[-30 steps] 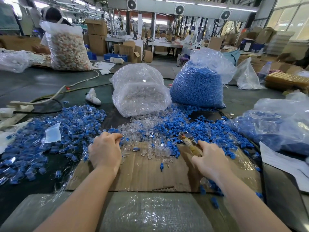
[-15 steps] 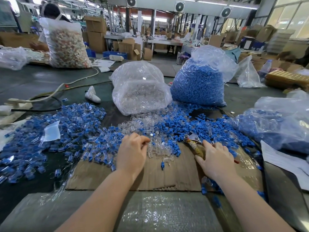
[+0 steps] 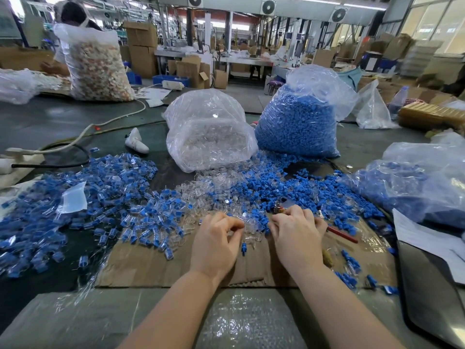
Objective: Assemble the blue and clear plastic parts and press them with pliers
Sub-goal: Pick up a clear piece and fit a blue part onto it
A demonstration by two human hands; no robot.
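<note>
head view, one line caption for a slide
Both hands pick at loose clear parts and blue parts on cardboard, pliers under the right.

Loose blue parts (image 3: 284,182) beside clear parts (image 3: 208,187)

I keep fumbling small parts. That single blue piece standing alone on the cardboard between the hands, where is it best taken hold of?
Pinch the lone blue piece from above, thumb and forefinger on opposite sides of its upper end. It seems to stand upright on bare cardboard, apart from the piles, so its top is free and nothing crowds its sides. The left hand is nearest.
</note>
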